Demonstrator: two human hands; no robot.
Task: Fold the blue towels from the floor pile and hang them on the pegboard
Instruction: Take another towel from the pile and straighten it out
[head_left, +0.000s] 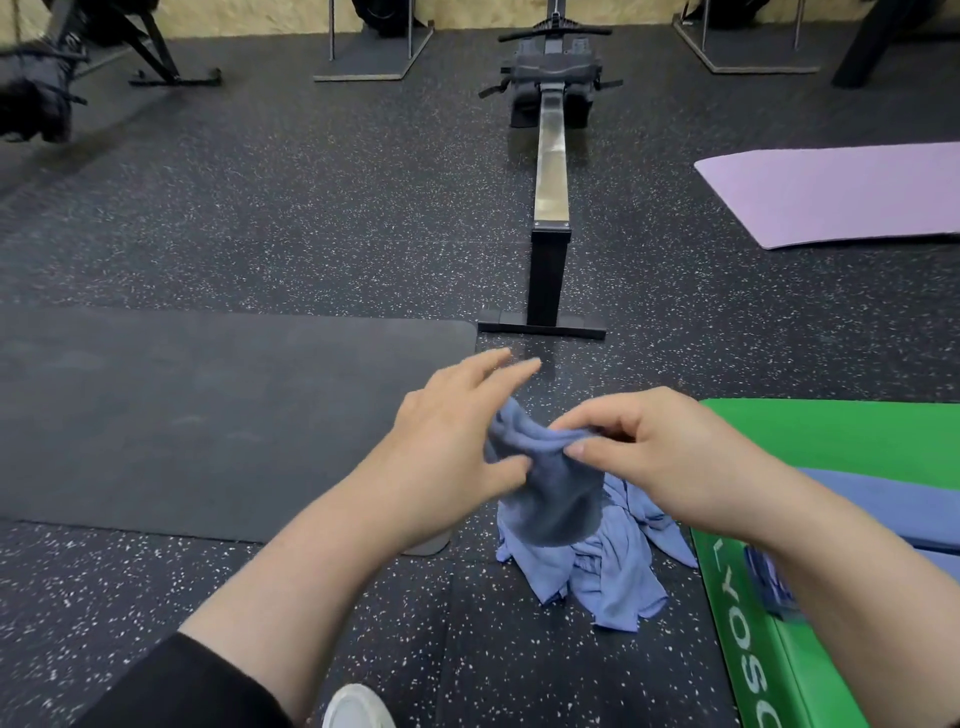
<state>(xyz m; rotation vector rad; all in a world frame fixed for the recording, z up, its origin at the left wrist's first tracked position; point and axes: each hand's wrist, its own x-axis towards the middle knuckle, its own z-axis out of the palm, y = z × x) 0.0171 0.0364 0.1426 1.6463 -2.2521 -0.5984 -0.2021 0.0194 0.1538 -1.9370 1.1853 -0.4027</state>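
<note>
Overhead, right hand (660, 457) pinches a blue towel (550, 488), left hand (457, 441) seemingly open, above speckled floor (311, 208).

My left hand (457, 441) fingertips motion-blurred. My right hand (654, 457) hides part of held towel (550, 493). Lower right: green mat (831, 441) lettering cut off, small dark-blue item (774, 587) unidentifiable. Upper left equipment (36, 88) blurred, cropped.

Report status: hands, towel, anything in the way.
Right hand pinches a blue towel held above the towel pile; left hand touches it, fingers straight. Not folded yet. Pegboard not in view. Nothing in the way.
</note>
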